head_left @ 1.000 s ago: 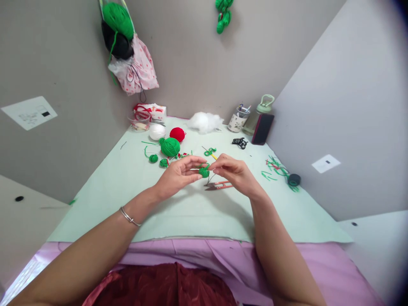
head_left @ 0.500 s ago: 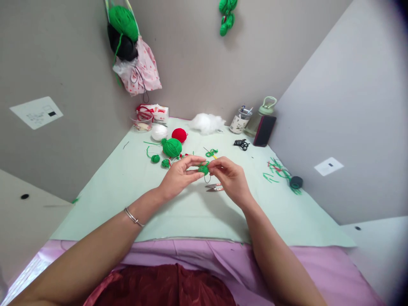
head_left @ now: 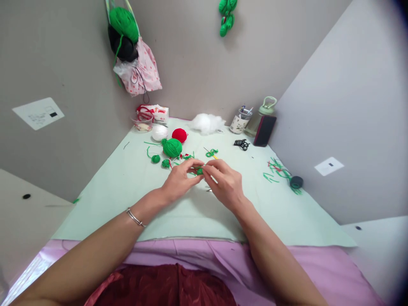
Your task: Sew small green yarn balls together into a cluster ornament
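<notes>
Both my hands meet over the middle of the pale green mat (head_left: pixel 134 199). My left hand (head_left: pixel 180 178) pinches a small green crocheted piece (head_left: pixel 199 171) from the left, fingers closed on it. My right hand (head_left: pixel 223 180) closes on the same piece from the right and mostly covers it. A thin needle or hook may be in the right fingers; I cannot tell. The small pink-handled snips on the mat are almost wholly hidden under my right hand. A silver bangle sits on my left wrist.
Behind the hands lie a green yarn ball (head_left: pixel 172 147), a red ball (head_left: pixel 179 134), a white ball (head_left: pixel 159 132), small green pieces (head_left: pixel 155 158), white stuffing (head_left: pixel 206 122), black scissors (head_left: pixel 241 144), a pen cup (head_left: pixel 240 121), a bottle and phone (head_left: pixel 264 129). Yarn scraps (head_left: pixel 276 170) and a black roll (head_left: pixel 296 182) lie right.
Both hands have drifted slightly left and closed tighter round the green piece. My right hand now covers the pink-handled snips that showed beneath it before.
</notes>
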`<state>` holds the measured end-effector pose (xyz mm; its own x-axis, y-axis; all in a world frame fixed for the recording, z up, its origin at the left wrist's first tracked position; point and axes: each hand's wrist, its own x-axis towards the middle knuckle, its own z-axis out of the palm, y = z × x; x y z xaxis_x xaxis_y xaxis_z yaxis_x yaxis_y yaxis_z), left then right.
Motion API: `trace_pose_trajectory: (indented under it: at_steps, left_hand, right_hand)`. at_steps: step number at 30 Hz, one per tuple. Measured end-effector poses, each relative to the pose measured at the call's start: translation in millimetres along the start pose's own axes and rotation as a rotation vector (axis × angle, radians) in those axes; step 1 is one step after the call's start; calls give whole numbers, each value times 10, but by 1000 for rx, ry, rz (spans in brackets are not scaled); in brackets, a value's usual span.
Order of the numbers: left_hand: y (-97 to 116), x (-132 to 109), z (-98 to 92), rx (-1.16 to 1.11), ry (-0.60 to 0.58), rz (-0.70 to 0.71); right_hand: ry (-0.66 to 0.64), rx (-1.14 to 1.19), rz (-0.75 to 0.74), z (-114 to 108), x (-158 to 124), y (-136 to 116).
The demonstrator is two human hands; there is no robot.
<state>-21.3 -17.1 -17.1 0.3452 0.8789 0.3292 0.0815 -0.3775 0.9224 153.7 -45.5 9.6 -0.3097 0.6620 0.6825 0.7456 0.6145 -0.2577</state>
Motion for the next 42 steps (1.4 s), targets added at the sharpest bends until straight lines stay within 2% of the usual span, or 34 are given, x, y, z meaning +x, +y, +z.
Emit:
trace_pose_trajectory:
  at_steps: [2, 4, 7, 10, 16, 20, 24, 28, 35, 42]
  left_hand:
    - [-21, 12, -6, 17, -20, -22]
    - [-33, 21, -14, 37, -36, -63]
    - [-27, 21, -25, 43, -22, -134]
    - [-19, 9, -25, 14, -28, -154]
    - [-89, 10, -13, 18, -106, -34]
    - [-93, 41, -27, -2, -80, -77]
    - [-65, 59, -72, -81, -75, -168]
    - [-50, 54, -100, -168, -134, -139]
    - [-66, 32, -67, 27, -112, -6]
    - [-24, -5, -23, 15, -146, -12]
  right_hand:
    - [72, 244, 105, -87, 28, -66]
    - [92, 558, 281, -174, 53, -102]
    - [13, 956, 486, -261, 80, -83]
    - [-59, 1103, 573, -295, 96, -41]
    - [-97, 1123, 599, -315, 101, -45]
    - [31, 1115, 555, -326, 122, -60]
    - [-4, 1136, 521, -338, 138, -55]
    - [-9, 1059, 498, -335, 118, -30]
    - [52, 872, 310, -293, 88, -59]
    - [22, 988, 184, -296, 63, -99]
